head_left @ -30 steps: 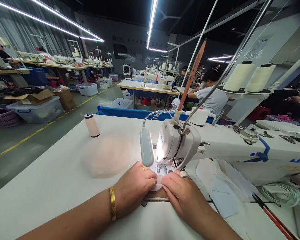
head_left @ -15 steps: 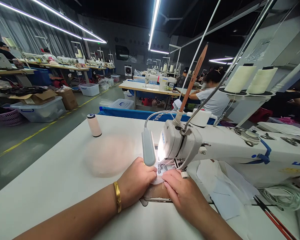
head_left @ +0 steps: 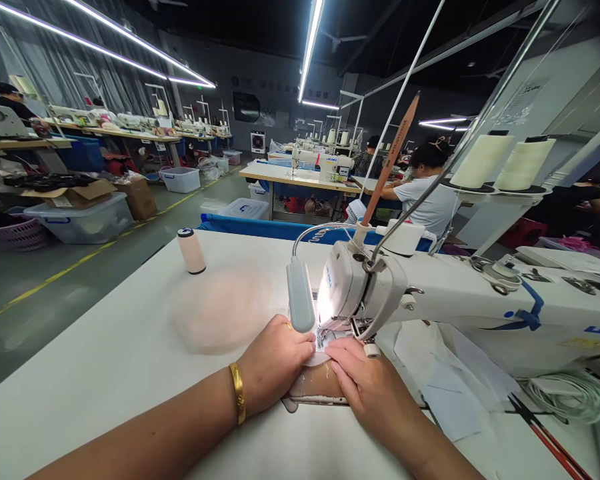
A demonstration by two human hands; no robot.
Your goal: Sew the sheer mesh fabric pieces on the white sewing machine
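Note:
A small pale fabric piece (head_left: 319,359) lies under the presser foot (head_left: 321,337) of a white sewing machine (head_left: 347,280). My left hand (head_left: 275,357), with a gold bangle at the wrist, pinches its left edge close to the foot. From the right, my right hand (head_left: 365,380) has its fingers together, curled down on the other edge; what its thumb does is hidden. A grey lamp (head_left: 301,297) on a bendable neck hangs just above my left fingers and lights the needle area. Sheer pinkish cloth (head_left: 220,310) rests on the table left of the machine.
A pale pink thread spool (head_left: 191,252) stands at the table's far left. Right of my hands are white fabric scraps (head_left: 450,393), red-handled tweezers or snips (head_left: 550,433) and a coiled pale cord (head_left: 570,393). A brown pencil (head_left: 393,157) sticks up from the machine head. A co-worker (head_left: 425,190) sits ahead.
The whole view has shifted slightly. Both hands keep their places by the presser foot, and any movement of the fabric is too small to make out.

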